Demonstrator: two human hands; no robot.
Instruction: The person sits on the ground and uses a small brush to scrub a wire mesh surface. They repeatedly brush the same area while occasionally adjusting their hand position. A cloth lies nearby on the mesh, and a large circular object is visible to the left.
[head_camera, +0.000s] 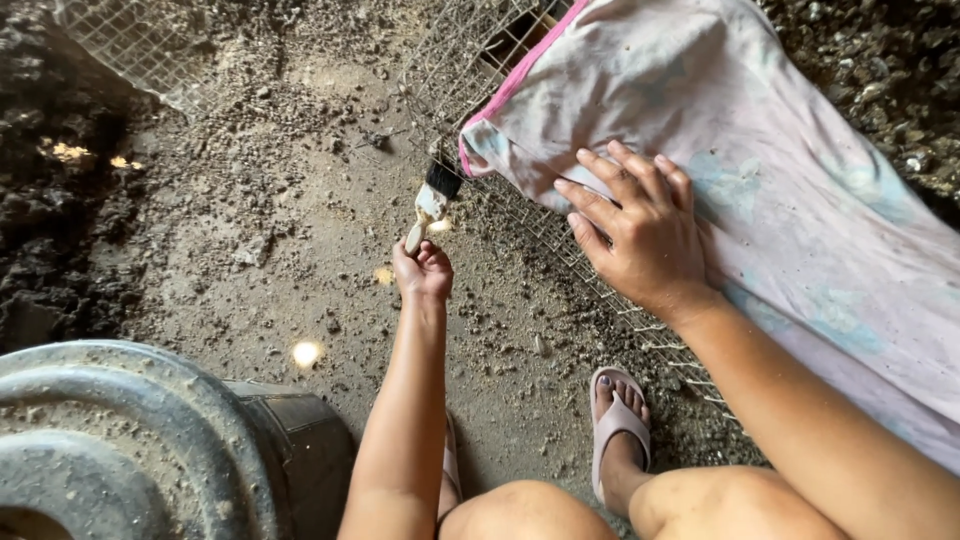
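Paintbrush (431, 200): small, with black bristles, a metal band and a pale wooden handle; its bristles sit at the near corner of the wire mesh, just beside the pink hem of the cloth.
Left hand (423, 270): closed round the end of the paintbrush handle, fingers curled in; it is off the wire mesh, over the dirt floor just beside the mesh's near edge.
Right hand (635, 230): open and flat, fingers spread, palm down on the cloth that covers the wire mesh (it grips nothing).
Wire mesh (530, 225): a grey grid of thin wire lying on the floor, running from the top middle of the view down toward the right foot; its cut wire ends stick out along the near edge.
Cloth (790, 190): pale fabric with faint blue patches and a pink hem, draped over most of the wire mesh on its far side.
Dirt floor (290, 220): dry, gritty earth with crumbs and small clods, on the brush side of the wire mesh; a few bright sun spots lie on it.
Sandal (618, 425): pale pink, on the foot set at the lower end of the wire mesh.
Tub (130, 440): dark, dusty and round, well apart from the wire mesh, beside the left forearm.
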